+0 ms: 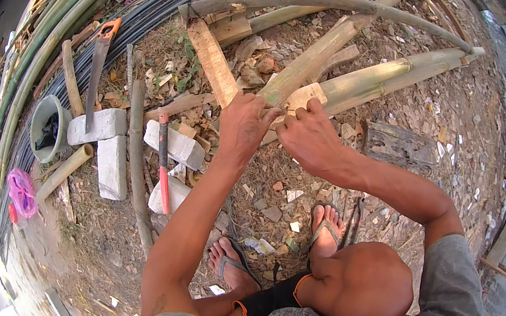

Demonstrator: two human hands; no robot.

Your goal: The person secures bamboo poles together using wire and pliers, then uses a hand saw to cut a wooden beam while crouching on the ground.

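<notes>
Split green bamboo pole [316,55], stiff, long and likely splintery, lies on the littered ground with its near end under the left hand [242,124] clasping it, the right hand [308,134] curled beside.

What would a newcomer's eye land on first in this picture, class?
First, the left hand and right hand meeting at centre on the near end of a split bamboo pole. Next, the orange-handled saw lying across a white block at upper left.
</notes>
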